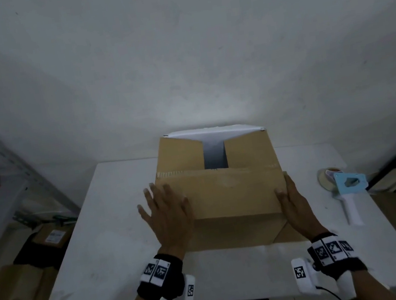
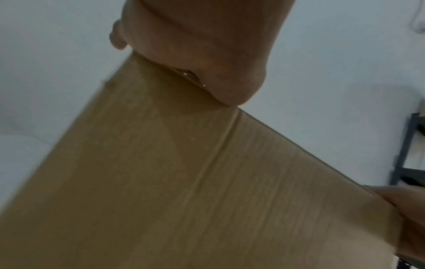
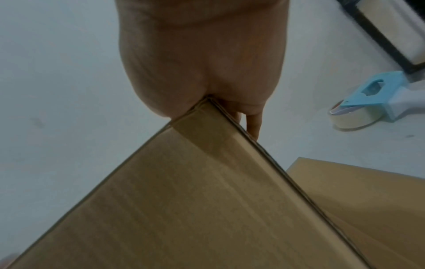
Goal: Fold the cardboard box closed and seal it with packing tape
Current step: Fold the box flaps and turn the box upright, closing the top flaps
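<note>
The cardboard box [image 1: 218,180] was plain brown corrugated board, matte, with old tape residue along one flap edge. It stood in the middle of a white table [image 1: 99,254], its longer side running left to right, its open top facing up. The near flap [image 1: 226,194] lay folded over the opening; the two side flaps were down, leaving a dark gap, and the far flap stood up. The left hand [image 1: 166,213] lay flat, fingers spread and straight, on the near flap's left end. The right hand [image 1: 293,202] pressed against the flap's right corner with extended fingers, thumb on top. A tape dispenser [image 1: 344,189], pale blue and white, lay near the box's right.
</note>
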